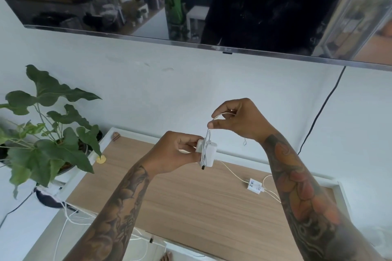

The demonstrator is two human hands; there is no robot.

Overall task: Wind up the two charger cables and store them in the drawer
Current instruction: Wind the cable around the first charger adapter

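Observation:
My left hand grips a white charger block above the wooden cabinet top. Thin white cable is wrapped around the block, and a small dark plug tip hangs just below it. My right hand is higher and to the right, pinching a loop of the same white cable between thumb and fingers. The rest of the cable trails down to the top and runs right to a white tagged connector. A second white cable hangs off the cabinet's left edge. No drawer is in view.
A leafy potted plant stands at the left. A small yellow disc lies near the cabinet's left edge. A wall-mounted TV hangs above, its black cord running down the wall at right. Toes show at the bottom edge.

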